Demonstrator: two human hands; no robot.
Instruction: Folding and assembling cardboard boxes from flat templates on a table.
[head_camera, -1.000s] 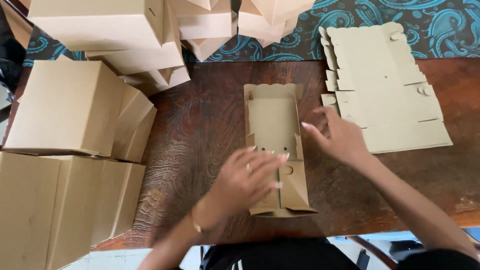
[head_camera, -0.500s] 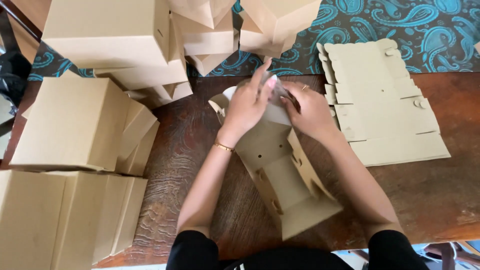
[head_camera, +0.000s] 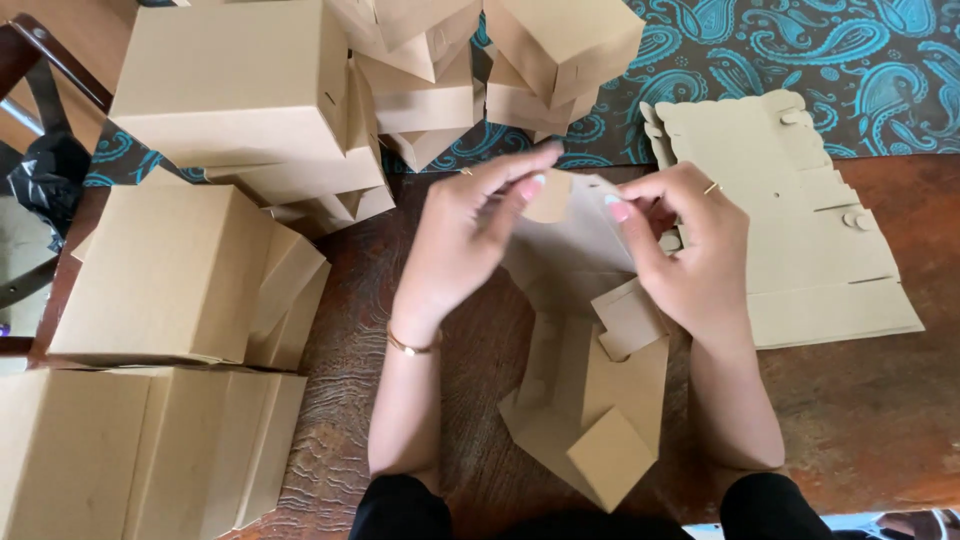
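Between my left hand (head_camera: 455, 240) and right hand (head_camera: 690, 255) I see a half-folded box of plain tan cardboard (head_camera: 590, 400), matt and smooth. Under it the dark brown wooden table (head_camera: 850, 420) looks grainy with a dull sheen. Beyond my fingers lies a teal paisley-printed cloth (head_camera: 850, 70), soft and matt.

**Desk and its load**

A dark wooden desk (head_camera: 860, 400) carries a stack of flat cardboard blanks (head_camera: 790, 230) at its right. Left of that stack stand folded cardboard boxes (head_camera: 180, 270); behind it lies a blue paisley cloth (head_camera: 800, 60).
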